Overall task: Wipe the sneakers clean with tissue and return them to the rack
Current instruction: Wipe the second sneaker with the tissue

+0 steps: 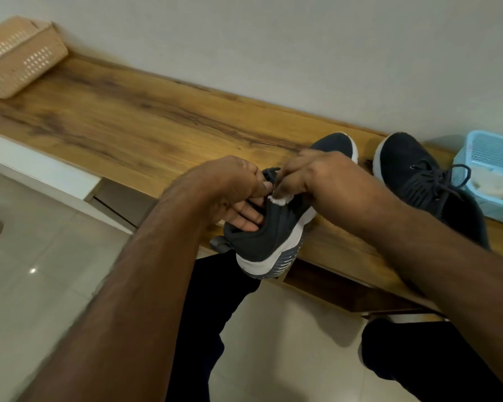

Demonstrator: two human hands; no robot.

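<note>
A dark navy sneaker point(276, 239) with a white sole lies tilted on the front edge of the wooden rack top point(134, 123), its heel hanging over the edge. My left hand point(233, 192) grips its collar, fingers inside the opening. My right hand point(311, 175) presses a small white tissue point(279, 200) against the upper near the laces. The second navy sneaker point(418, 181) rests on the rack top to the right, partly hidden by my right forearm.
A light blue plastic basket point(488, 158) holding white tissues stands at the far right. A tan perforated basket point(18, 56) sits at the far left against the white wall. Pale tiled floor point(41, 271) and my dark-trousered knees lie below.
</note>
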